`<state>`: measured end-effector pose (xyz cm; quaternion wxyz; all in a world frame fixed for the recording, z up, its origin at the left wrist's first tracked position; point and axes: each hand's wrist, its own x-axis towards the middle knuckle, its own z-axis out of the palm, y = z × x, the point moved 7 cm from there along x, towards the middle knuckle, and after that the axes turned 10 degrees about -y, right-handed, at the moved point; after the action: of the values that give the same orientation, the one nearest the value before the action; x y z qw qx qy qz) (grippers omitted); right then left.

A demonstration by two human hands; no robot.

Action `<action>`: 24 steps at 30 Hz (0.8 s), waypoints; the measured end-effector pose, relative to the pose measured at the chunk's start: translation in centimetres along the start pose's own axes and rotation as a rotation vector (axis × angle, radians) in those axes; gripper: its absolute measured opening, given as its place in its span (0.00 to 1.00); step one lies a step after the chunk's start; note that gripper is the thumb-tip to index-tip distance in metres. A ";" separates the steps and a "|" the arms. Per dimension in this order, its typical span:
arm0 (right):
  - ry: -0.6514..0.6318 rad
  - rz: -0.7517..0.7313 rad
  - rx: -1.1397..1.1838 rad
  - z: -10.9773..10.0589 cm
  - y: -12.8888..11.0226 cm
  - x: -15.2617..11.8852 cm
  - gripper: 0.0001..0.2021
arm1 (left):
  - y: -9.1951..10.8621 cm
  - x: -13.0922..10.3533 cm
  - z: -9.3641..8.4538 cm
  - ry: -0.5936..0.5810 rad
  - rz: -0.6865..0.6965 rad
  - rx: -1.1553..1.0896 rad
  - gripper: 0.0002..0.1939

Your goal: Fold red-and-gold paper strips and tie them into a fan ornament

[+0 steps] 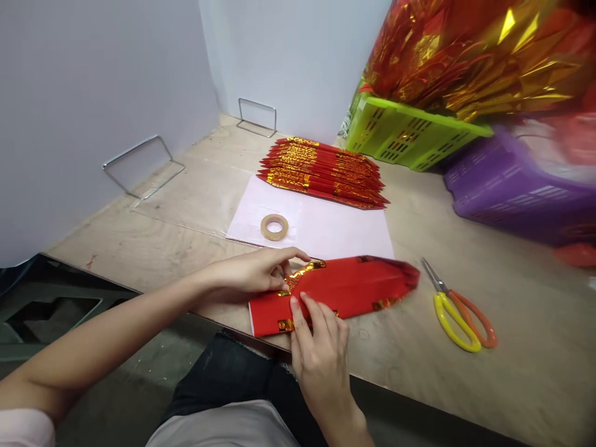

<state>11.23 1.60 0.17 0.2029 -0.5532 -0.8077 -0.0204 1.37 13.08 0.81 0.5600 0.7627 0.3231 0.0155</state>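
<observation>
A folded piece of red paper (349,285) with gold foil patterns lies across the near part of the table, its tapered end to the right. My left hand (265,270) is at its far left edge, fingers curled on a gold-patterned fold; the thumb is at the fold. From the near side, my right hand (321,347) has its fingertips on the red surface and its thumb by the near edge. Beyond them, a stack of folded red and gold paper pieces (326,174) rests on a white sheet (335,226). A roll of tape (267,231) sits on that sheet.
Scissors (459,316) with yellow and orange handles lie right of the paper. Two wire stands (158,139) line the wall side. At the back right are a green basket (391,133) filled with red and gold foil and a purple basket (503,192).
</observation>
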 end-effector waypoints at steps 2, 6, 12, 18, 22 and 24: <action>-0.032 -0.005 -0.048 0.2 -0.6 0.0 0.16 | 0.1 -0.2 -0.4 0.046 0.025 0.133 0.21; -0.081 -0.009 -0.091 0.4 -1.7 0.3 0.14 | -0.1 -1.4 -0.4 0.104 0.142 0.334 0.08; -0.040 -0.097 -0.012 1.3 -4.5 1.4 0.13 | -1.7 -2.9 -0.3 0.074 0.215 0.480 0.12; -0.003 -0.141 0.073 1.9 -5.5 1.5 0.13 | -1.9 -3.8 0.1 -0.094 0.229 0.649 0.21; -0.022 -0.042 0.332 1.4 -4.4 1.9 0.10 | -2.2 -4.2 0.0 -0.158 0.202 0.631 0.29; -0.025 0.068 0.513 1.4 -3.4 2.2 0.07 | -2.2 -4.4 -0.2 -0.127 0.218 0.600 0.26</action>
<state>7.05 2.59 0.26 0.3273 -0.5105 -0.7699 0.1986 -3.21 11.36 0.42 0.3245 0.9232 0.1941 -0.0683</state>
